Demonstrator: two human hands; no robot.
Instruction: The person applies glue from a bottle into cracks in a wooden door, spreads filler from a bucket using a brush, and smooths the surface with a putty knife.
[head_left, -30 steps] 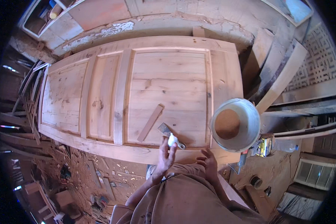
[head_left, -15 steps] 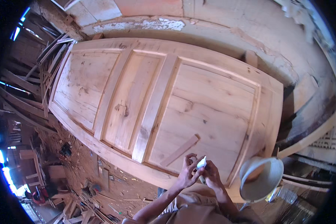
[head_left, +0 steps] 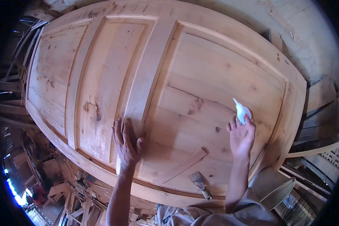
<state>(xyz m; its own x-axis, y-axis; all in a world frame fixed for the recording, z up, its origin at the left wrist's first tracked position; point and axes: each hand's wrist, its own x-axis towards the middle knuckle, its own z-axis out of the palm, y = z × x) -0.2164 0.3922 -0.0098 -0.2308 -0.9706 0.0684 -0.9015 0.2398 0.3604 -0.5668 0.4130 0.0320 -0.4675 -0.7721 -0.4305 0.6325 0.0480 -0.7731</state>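
Observation:
A wooden panel door [head_left: 199,90] lies flat in front of me. My left hand [head_left: 127,148] rests palm down on the door's crosspiece [head_left: 141,86], between the middle and right panels, its fingers stretched out. Over the right panel, my right hand [head_left: 242,135] is closed round a small white squeeze bottle [head_left: 243,112] with a thin pointed nozzle, tilted up and away from me. Between my arms a putty knife [head_left: 197,180] with a stained blade lies near the door's near edge. Beside it a thin strip of wood [head_left: 182,165] lies across the panel.
Close by my right elbow stands a pale bucket-like container [head_left: 273,186]. Scrap wood [head_left: 69,199] and shavings litter the floor at the lower left. Boards [head_left: 320,107] lean at the right, and a pale wall [head_left: 301,22] rises behind the door.
My hands have parted. The left has moved onto the crosspiece; the right has carried the bottle right and farther out. The putty knife now shows on the door. The view has shifted closer.

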